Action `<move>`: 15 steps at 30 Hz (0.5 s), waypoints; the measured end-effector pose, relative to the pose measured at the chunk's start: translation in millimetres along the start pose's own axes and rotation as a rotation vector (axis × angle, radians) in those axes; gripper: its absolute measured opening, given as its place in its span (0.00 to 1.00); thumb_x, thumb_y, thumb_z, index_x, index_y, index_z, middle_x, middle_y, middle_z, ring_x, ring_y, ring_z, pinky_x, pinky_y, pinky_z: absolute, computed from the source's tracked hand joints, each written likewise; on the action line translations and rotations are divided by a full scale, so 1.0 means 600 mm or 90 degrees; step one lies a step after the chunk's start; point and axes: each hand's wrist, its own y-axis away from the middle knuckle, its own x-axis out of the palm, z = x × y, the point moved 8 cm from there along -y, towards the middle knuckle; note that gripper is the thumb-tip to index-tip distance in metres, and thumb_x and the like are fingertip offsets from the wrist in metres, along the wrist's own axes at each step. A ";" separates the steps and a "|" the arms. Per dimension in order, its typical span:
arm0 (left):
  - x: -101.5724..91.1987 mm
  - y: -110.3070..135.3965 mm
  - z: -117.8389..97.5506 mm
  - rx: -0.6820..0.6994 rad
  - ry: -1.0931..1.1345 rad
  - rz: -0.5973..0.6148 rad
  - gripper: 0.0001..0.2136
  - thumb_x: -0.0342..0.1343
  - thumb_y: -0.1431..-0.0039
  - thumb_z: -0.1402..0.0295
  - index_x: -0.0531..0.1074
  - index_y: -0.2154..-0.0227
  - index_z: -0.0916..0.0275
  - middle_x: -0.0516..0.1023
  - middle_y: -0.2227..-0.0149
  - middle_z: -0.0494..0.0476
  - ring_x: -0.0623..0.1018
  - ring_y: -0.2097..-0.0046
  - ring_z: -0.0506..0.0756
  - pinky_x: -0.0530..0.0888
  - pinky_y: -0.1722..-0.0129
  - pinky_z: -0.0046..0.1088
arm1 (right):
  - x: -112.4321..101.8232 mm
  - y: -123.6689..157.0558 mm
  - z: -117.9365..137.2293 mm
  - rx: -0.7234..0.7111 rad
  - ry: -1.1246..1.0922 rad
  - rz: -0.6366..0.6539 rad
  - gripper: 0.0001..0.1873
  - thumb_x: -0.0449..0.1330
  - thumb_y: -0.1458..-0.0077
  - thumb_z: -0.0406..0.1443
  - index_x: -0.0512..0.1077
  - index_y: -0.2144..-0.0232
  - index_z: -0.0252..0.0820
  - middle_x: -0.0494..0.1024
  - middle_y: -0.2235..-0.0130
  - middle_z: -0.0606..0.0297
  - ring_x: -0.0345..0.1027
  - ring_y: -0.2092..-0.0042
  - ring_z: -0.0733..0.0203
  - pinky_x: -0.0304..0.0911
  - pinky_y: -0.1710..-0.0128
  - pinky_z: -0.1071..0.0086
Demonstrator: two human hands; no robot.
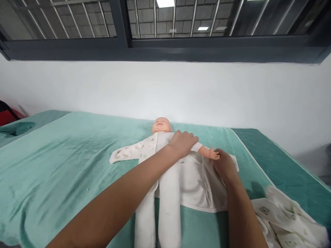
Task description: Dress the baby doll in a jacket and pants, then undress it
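Observation:
A baby doll (pixel 161 124) lies on its back, head toward the wall, in white leggings (pixel 169 213). One of its arms, at the left of the view, is inside the sleeve of a printed white baby jacket (pixel 126 151). The jacket's other half spreads out at the right, plain inner side up. My left hand (pixel 183 143) is closed over the doll's shoulder and upper arm on that side. The doll's bare forearm (pixel 207 152) points right. Against its fingers is my right hand (pixel 224 165), closed on the jacket's cloth by the sleeve; its fingertips are partly hidden.
A green sheet (pixel 64 165) with some wrinkles covers the table. Crumpled printed white baby clothing (pixel 287 220) lies at the lower right. Behind the table rise a white wall (pixel 103 89) and a dark-framed window (pixel 165 51). Something red and black (pixel 7 113) sits at the far left.

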 end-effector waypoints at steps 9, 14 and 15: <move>0.027 -0.015 0.010 -0.141 -0.030 0.101 0.17 0.60 0.47 0.76 0.73 0.53 0.65 0.77 0.50 0.68 0.71 0.46 0.63 0.63 0.47 0.44 | 0.011 0.048 0.037 0.190 -0.633 0.039 0.23 0.71 0.58 0.43 0.58 0.76 0.46 0.62 0.81 0.77 0.54 0.81 0.68 0.52 0.81 0.71; 0.044 -0.028 0.020 -0.220 0.072 0.020 0.22 0.61 0.47 0.73 0.68 0.48 0.66 0.72 0.46 0.70 0.72 0.46 0.64 0.65 0.47 0.43 | 0.064 0.077 0.094 0.147 -0.724 0.185 0.16 0.70 0.52 0.43 0.69 0.68 0.46 0.72 0.72 0.71 0.66 0.73 0.63 0.66 0.70 0.68; 0.041 -0.027 0.022 -0.207 0.096 0.010 0.21 0.60 0.46 0.71 0.68 0.48 0.64 0.72 0.45 0.68 0.72 0.47 0.63 0.67 0.48 0.42 | 0.071 0.082 0.104 0.127 -0.716 0.211 0.16 0.71 0.52 0.43 0.71 0.64 0.47 0.75 0.68 0.69 0.69 0.70 0.62 0.68 0.67 0.68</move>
